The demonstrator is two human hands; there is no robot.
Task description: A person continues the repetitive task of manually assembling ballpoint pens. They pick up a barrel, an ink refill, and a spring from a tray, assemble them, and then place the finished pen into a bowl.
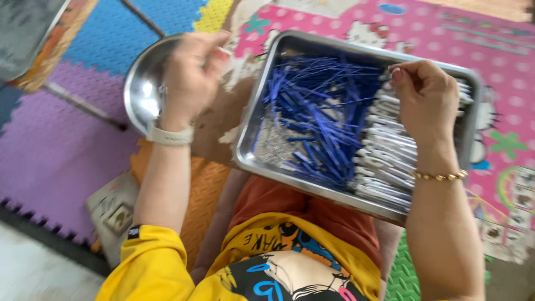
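Pictured with left hand [192, 72] pinched shut above steel bowl [146, 89] at floor mat's [50, 150] edge, right hand [426, 95] curled, picking at white pieces [384, 161] beside blue strips [323, 117] in lap-held tray [251, 134], kept within reach.

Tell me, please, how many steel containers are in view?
2: a rectangular tray of blue sticks on the person's lap, and a round bowl on the mat, partly hidden behind the left hand.
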